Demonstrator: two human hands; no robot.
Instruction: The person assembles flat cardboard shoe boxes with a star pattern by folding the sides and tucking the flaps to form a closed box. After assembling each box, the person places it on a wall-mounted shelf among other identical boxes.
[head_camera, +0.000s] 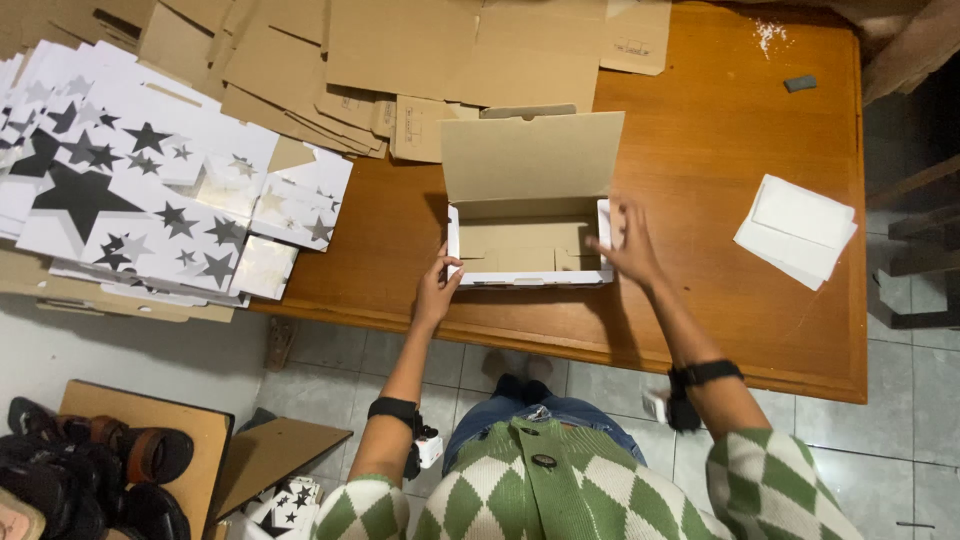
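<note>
Left hand (437, 287) pinches the near-left corner of an open cardboard box (527, 245) at table centre; right hand (625, 243), fingers spread, presses its right wall. White folded sheets (797, 229) at 3 o'clock, star-printed flat boxes (150, 190) at 9, plain cardboard blanks (400, 50) at 12

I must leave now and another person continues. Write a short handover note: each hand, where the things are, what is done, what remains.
Left hand: grips the front left corner of the open box, at its wall.
Right hand: fingers spread on the box's right side flap, pressing it.
Things: the box sits near the front edge of the wooden table, lid standing up. Flat star-printed blanks are stacked to the left, plain brown blanks behind, white sheets to the right.
Done: base and walls are formed.
Left: right flap not seated; lid still open; box holds nothing.
</note>
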